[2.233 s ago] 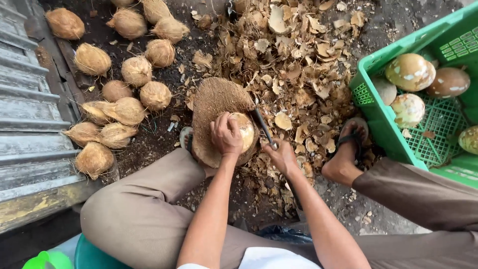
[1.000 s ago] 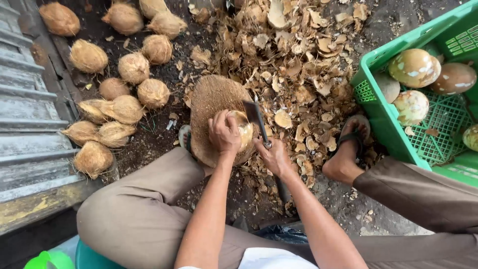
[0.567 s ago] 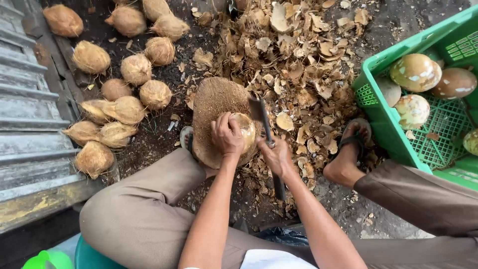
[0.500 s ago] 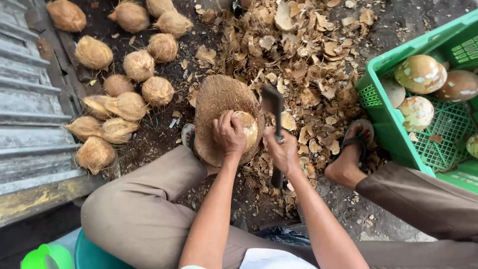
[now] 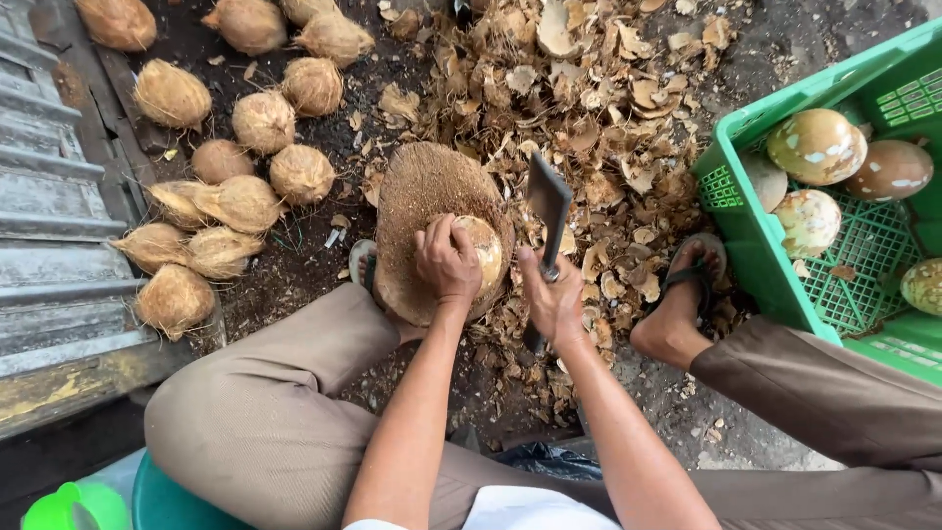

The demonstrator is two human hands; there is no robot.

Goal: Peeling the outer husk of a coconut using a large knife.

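- Head view: the left hand (image 5: 446,260) is pressing down on a pale, partly peeled coconut (image 5: 483,250), fingers curled over its top and grasping it — the nut is sitting on a round, fibrous chopping block (image 5: 422,191) between the person's feet.
- The right hand (image 5: 554,299) is clenched around the handle of a cleaver (image 5: 547,208); the broad dark blade is pointing up and away from the person, just beside the coconut on its right and apart from it.
- The person is sitting with knees spread, wearing brown trousers (image 5: 265,422); the right foot, in a dark sandal (image 5: 692,280), is resting on the ground near the crate.
- A heap of dry husk chips (image 5: 599,108) is lying beyond and to the right of the block, spreading down around the right foot.
- To the left of the block, about 12 brown husked coconuts (image 5: 240,201) are lying on dark soil, some touching one another.
- A green plastic crate (image 5: 751,231) is standing at the right — it is holding at least 5 smooth, mottled peeled coconuts (image 5: 816,145).
- Grey corrugated sheeting (image 5: 44,226) is running along the left edge.
- A green plastic container (image 5: 74,505) is showing at the bottom left corner, beside the seat.
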